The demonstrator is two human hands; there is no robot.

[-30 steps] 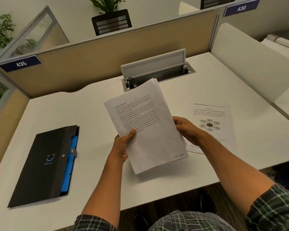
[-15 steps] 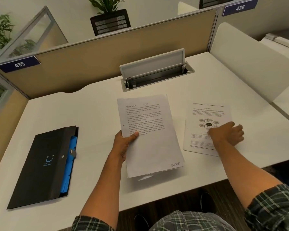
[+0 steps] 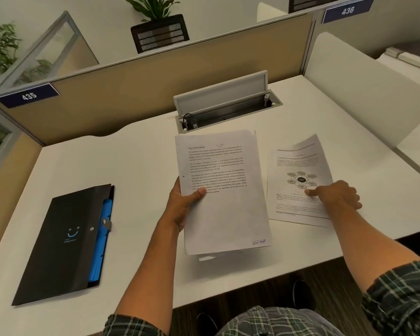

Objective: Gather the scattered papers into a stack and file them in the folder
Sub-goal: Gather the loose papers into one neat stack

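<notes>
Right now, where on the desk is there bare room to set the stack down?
Widest bare patch: between the black folder and the left hand, reaching back to the partition. Another lies right of the diagram sheet, toward the white side divider. Crowded: the centre-right, where the held stack, the sheet, the right hand and the open cable tray sit close together.

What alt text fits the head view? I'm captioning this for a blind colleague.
A person's left hand holds a stack of printed papers above a white desk, while the right hand pinches a loose diagram sheet lying beside it. A closed black folder lies further left.
</notes>
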